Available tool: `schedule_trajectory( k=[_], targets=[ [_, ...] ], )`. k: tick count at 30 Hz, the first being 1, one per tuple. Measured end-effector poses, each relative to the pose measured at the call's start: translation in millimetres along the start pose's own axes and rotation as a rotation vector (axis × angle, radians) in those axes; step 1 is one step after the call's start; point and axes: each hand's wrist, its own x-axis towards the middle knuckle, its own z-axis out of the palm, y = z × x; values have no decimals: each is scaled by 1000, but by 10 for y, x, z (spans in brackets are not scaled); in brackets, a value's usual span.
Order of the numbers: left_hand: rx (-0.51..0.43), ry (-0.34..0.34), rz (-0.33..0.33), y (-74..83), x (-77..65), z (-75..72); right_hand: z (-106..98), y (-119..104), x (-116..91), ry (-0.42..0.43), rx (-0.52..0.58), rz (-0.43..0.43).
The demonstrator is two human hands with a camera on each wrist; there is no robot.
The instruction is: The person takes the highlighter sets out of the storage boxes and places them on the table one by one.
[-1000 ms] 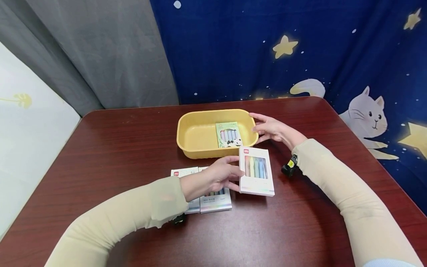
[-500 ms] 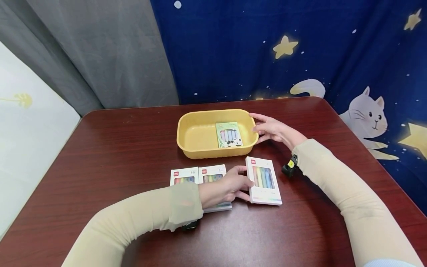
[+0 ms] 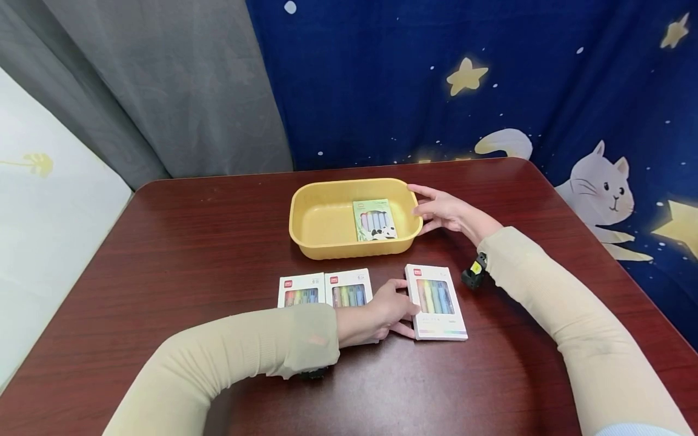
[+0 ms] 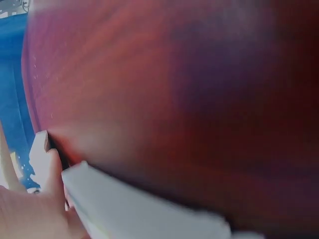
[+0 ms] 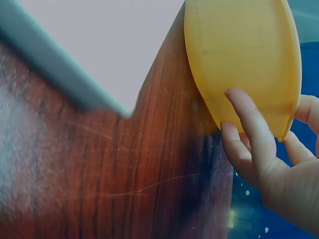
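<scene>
My left hand (image 3: pixel 394 310) pinches the left edge of a white crayon box (image 3: pixel 439 330), whose window shows coloured sticks. This box lies or hovers just above the table, right of two similar white boxes, a left one (image 3: pixel 301 283) and a right one (image 3: pixel 349 277). My left forearm and hand cover their lower parts. My right hand (image 3: pixel 447 211) grips the right end of a yellow plastic basket (image 3: pixel 322 249), fingers at its rim and outer wall. Inside the basket, toward the right, lies a green panda box (image 3: pixel 375 219) of coloured sticks.
Everything stands on a dark red-brown wooden table (image 3: pixel 207 242). Behind it hang a grey curtain (image 3: pixel 207 91) and a blue star-patterned curtain (image 3: pixel 382 91). In the right wrist view a blurred white box (image 5: pixel 99 40) fills the upper left.
My left hand has moved the white box right and toward the table's near side, away from the basket. The two other boxes show more. My right hand and the basket stay put.
</scene>
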Motion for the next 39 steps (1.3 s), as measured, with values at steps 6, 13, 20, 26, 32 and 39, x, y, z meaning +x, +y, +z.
schedule_trajectory(
  k=[6,13,20,26,32,39],
  targets=[
    [39,-49,-1,-18,57,-54,3,8,1,-2,1,-5],
    [43,-59,-27,73,-67,-59,2,4,-4,3,-8,-2],
    [7,-72,-6,204,-13,-176,4,6,3,-5,-8,-1],
    [-26,-72,16,516,-33,-323,7,-3,2,1,-17,-2],
    [-21,-45,60,789,-53,-454,0,-6,3,0,-21,-2],
    [-73,37,83,1006,51,-628,-9,13,13,-2,-13,-4]
  ],
)
